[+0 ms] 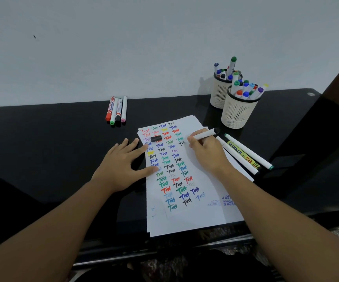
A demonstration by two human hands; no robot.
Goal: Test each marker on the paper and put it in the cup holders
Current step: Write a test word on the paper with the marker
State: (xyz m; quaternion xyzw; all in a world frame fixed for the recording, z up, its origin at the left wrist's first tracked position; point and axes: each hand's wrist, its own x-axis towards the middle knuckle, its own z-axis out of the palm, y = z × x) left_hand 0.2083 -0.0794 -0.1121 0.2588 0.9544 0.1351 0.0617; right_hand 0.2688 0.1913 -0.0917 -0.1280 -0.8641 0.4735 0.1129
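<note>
Right hand [207,153]: its grip is closing round a black marker [205,134], tip writing on the paper [209,192]. Left hand [122,161]: lying flat, fingers spread, holding nothing, pinning the sheet's edge. Black cap [156,138] is resting on the page (likely for recapping). Four markers [116,110] are waiting by the wall; cup holders [236,112] are standing far right on the glossy black counter [42,143].
</note>
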